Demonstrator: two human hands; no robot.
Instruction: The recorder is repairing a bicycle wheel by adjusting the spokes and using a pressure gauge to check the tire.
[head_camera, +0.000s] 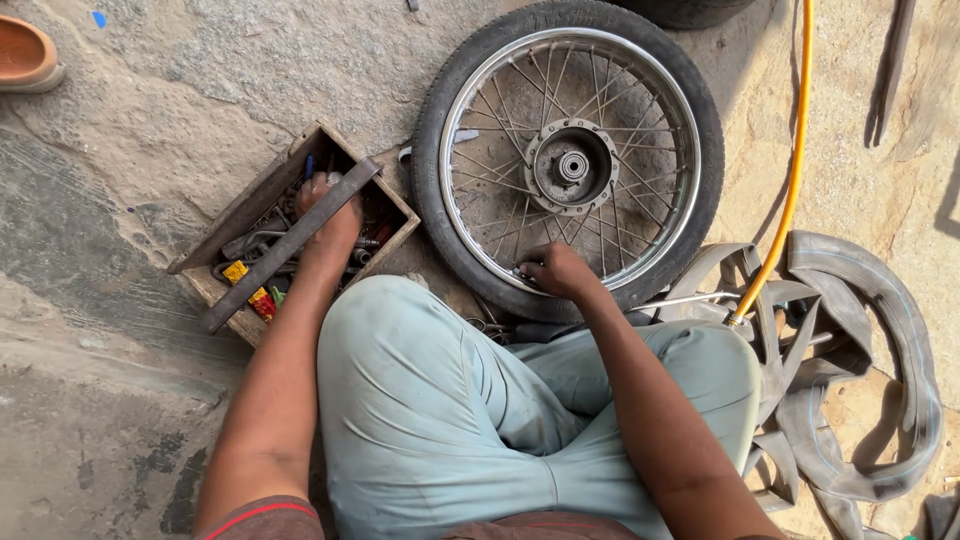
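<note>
The person sits on the ground with legs in pale green trousers folded in the lower middle of the frame. The left hand is down inside a wooden toolbox at centre left, reaching under the box's flat handle bar; the fingers are buried among metal tools, so it cannot be told whether they are spread or closed on something. The right hand rests at the lower rim of a spoked motorcycle wheel, which lies flat in the upper middle of the frame with its tyre still on. Its fingers are curled tight at the rim, seemingly around a small part, though what they pinch is hidden.

Risks, as a judgement: with the head turned between box and wheel, the left hand is feeling through sharp, loose metal and could be nicked. The right hand's fingers sit where tyre meets rim and could be pinched if the wheel shifts. The yellow hose running down the right side ends near the knee and could snag. The loose black inner tube at the lower right lies on gritty ground, where it could pick up a puncture.

Few packages show: a small yellow and red object lies in the lower corner of the toolbox, its print too small to tell. A blue scrap lies at the upper left, near an orange shoe.
</note>
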